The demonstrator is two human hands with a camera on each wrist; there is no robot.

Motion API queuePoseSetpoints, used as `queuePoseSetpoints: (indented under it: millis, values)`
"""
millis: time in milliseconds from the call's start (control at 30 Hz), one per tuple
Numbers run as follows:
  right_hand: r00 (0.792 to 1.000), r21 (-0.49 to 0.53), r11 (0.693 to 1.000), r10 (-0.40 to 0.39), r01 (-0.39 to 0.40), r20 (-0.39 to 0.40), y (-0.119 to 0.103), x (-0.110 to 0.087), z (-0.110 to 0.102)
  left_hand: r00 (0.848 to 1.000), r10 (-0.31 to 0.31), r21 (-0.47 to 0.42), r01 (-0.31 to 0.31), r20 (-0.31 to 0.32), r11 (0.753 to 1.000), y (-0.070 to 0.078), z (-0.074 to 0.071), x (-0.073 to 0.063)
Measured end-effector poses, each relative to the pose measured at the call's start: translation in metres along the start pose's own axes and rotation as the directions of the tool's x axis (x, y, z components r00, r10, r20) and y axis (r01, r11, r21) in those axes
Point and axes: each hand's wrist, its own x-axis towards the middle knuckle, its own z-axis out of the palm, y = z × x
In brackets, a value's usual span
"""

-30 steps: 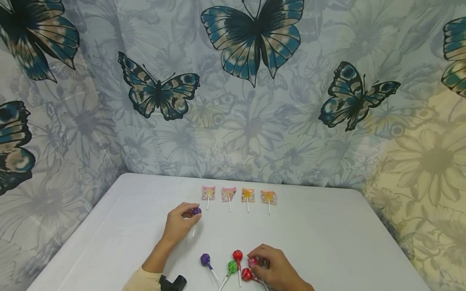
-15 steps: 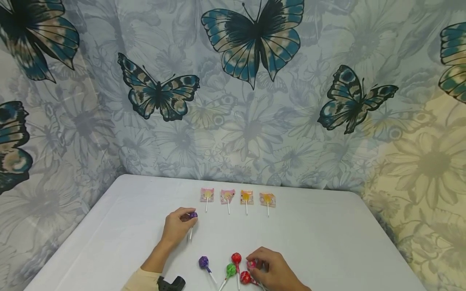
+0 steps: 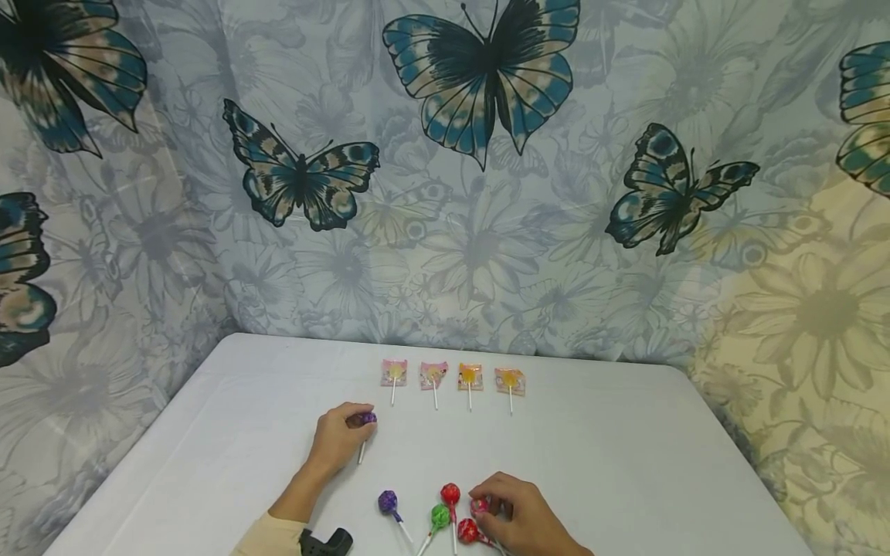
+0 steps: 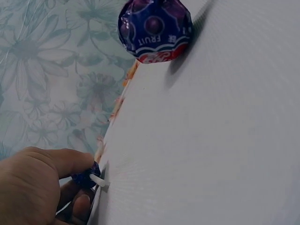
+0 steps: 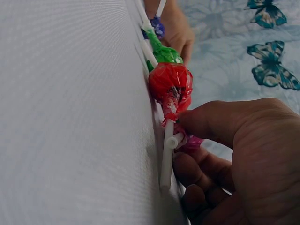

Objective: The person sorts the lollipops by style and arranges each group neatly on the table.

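Note:
In the head view my left hand [image 3: 337,439] pinches a purple-wrapped lollipop [image 3: 368,418] by its head, its white stick pointing down toward me. The left wrist view shows the thumb and fingers around that head. My right hand [image 3: 518,510] pinches a pink-wrapped lollipop [image 3: 480,506] at the front of the table. Beside it lie an upper red lollipop [image 3: 450,493], a lower red lollipop [image 3: 468,530] and a green lollipop [image 3: 440,516]. Another purple lollipop [image 3: 388,502] lies apart to their left and looms large in the left wrist view.
Toward the back of the white table [image 3: 598,432], several flat lollipops in clear packets stand in a row, from a pink packet [image 3: 394,374] to an orange one [image 3: 511,381]. A butterfly-patterned cloth [image 3: 480,255] hangs behind the table.
My left hand has drawn slightly back toward me with the purple lollipop, away from the row of packets. The right hand stays at the pink lollipop. The head view has shifted a little.

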Motion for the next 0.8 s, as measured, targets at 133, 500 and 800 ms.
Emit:
queuePoseSetpoints:
  millis: [133, 500, 800]
  values:
    - [1.0, -0.022, 0.999, 0.028, -0.028, 0.0, 0.0, 0.0007, 0.0012, 1.0, -0.008, 0.016, 0.008, 0.009, 1.0, -0.0023, 0.0007, 0.0001]
    - [0.998, -0.024, 0.999, 0.023, -0.025, -0.061, -0.0008, -0.0002, 0.0017, 0.999, -0.035, 0.018, 0.035, 0.026, 0.999, -0.0023, 0.0007, -0.0005]
    - [0.989, -0.009, 1.0, -0.022, 0.021, -0.143, -0.0058, -0.0009, -0.0041, 1.0, -0.009, 0.012, 0.009, 0.009, 1.0, -0.0012, 0.0011, -0.0009]
